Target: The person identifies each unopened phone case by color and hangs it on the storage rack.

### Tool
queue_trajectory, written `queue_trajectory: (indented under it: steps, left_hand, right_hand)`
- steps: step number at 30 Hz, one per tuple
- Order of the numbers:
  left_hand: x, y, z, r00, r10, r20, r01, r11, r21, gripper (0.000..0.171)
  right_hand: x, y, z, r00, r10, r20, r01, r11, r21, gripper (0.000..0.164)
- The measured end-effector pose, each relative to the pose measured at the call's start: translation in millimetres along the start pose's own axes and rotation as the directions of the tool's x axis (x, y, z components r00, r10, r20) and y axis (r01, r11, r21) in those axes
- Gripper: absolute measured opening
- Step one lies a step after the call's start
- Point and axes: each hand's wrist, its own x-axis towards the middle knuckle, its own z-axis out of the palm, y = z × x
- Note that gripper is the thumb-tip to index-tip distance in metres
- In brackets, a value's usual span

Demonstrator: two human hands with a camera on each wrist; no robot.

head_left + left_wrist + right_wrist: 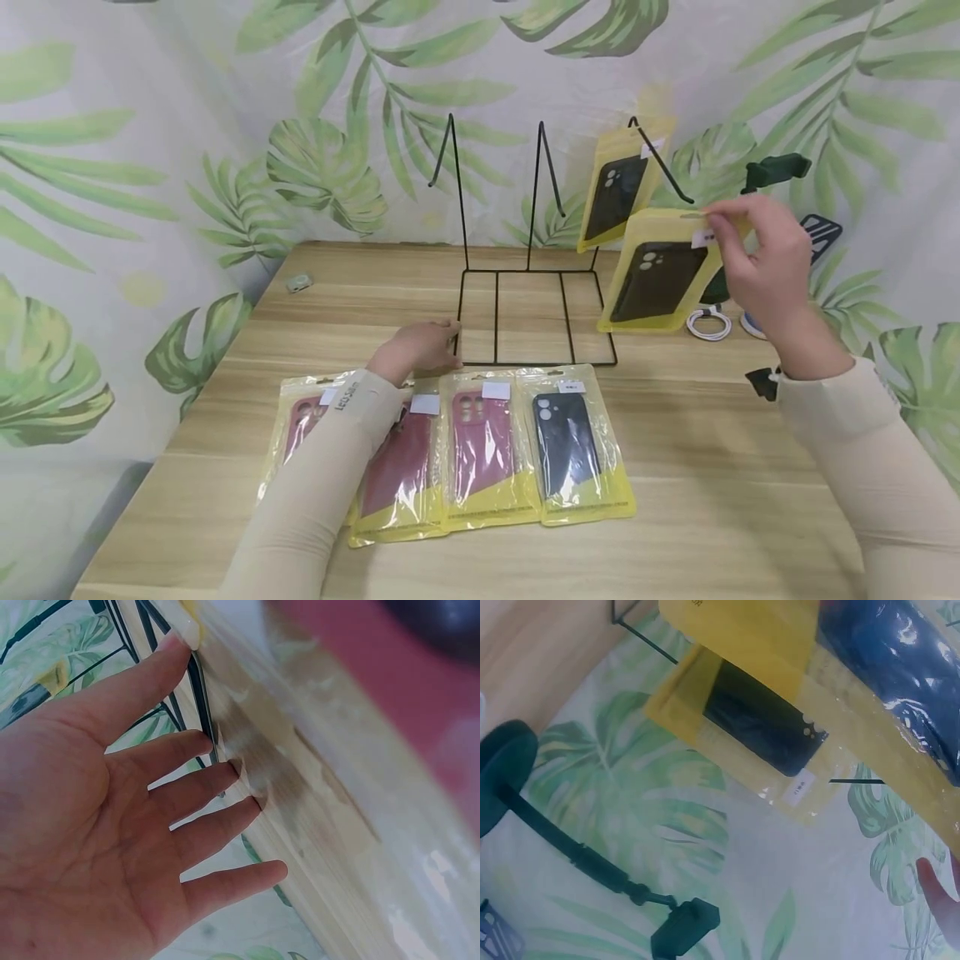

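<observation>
My right hand (768,258) pinches the top corner of a clear-and-yellow pouch with a black phone case (660,279) inside. The pouch hangs just below the tip of the right prong of a black wire display rack (497,317); whether its hole touches the prong I cannot tell. Another pouched dark phone case (617,196) hangs farther back on that prong. At the rack's front left base corner, my left hand (420,346) touches the wire; the left wrist view shows its fingers (206,780) spread and fairly straight.
In front of the rack lie pouched phone cases: several pink ones (483,450) and a black one (566,450), partly under my left sleeve. A small gadget (299,283) sits back left. Behind my right hand are a green stand (600,862) and white ring (708,323).
</observation>
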Motion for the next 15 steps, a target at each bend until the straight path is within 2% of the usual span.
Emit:
queue_trajectory:
  steps: [7, 15]
  left_hand:
    - [-1.2, -0.5, 0.3, 1.000, 0.005, -0.002, -0.005, 1.000, -0.004, 0.080]
    - [-1.7, -0.1, -0.2, 1.000, 0.002, -0.008, -0.002, 1.000, -0.002, 0.079]
  right_hand:
    - [12.5, -1.2, 3.0, 0.999, 0.040, 0.011, -0.039, 0.999, -0.037, 0.009]
    - [17.9, 3.3, 9.0, 0.995, 0.057, 0.077, -0.050, 0.994, -0.094, 0.013]
